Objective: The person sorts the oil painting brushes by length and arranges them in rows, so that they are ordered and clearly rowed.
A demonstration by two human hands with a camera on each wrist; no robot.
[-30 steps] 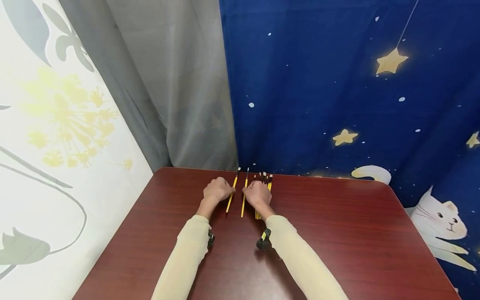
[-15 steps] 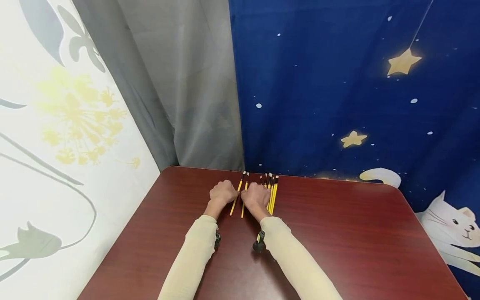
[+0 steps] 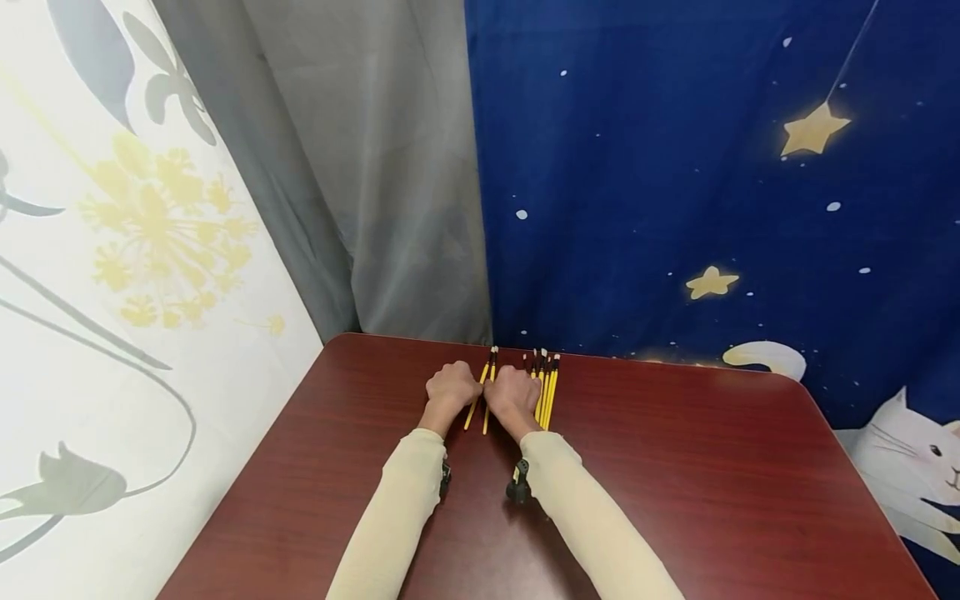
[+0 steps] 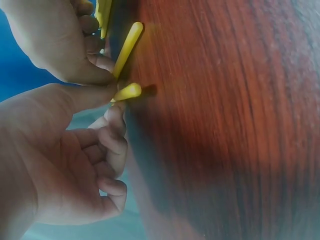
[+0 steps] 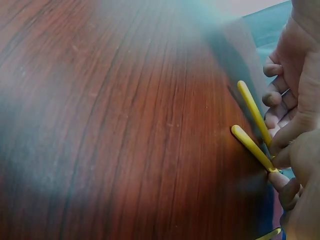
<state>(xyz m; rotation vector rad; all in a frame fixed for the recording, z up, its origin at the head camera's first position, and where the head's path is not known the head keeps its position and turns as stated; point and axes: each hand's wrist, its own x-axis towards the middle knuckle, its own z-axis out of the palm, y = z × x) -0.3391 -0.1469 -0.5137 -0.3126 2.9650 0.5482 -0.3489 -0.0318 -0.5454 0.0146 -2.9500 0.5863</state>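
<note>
Near the far table edge, my left hand (image 3: 452, 386) pinches a paintbrush (image 3: 472, 410) with a yellow handle, dark ferrule and pale tip. Just beside it, my right hand (image 3: 513, 390) pinches a second yellow paintbrush (image 3: 487, 419) between thumb and finger. The two brush heads lean close together at the top, while the handle ends spread apart toward me. In the left wrist view the left brush's handle end (image 4: 129, 92) sticks out past thumb and fingertip; the other fingers curl loosely. The right wrist view shows both handles, the right-hand brush (image 5: 250, 146) lower.
Several more yellow paintbrushes (image 3: 551, 396) lie side by side just right of my right hand, which partly covers them. The reddish-brown table (image 3: 675, 467) ends at a grey curtain (image 3: 420, 208) and a blue star-patterned curtain (image 3: 600, 208). A white patterned wall (image 3: 247, 400) borders the left.
My left hand has moved right with its paintbrush toward the right hand's brush, so the two heads now nearly meet. The view has shifted slightly.
</note>
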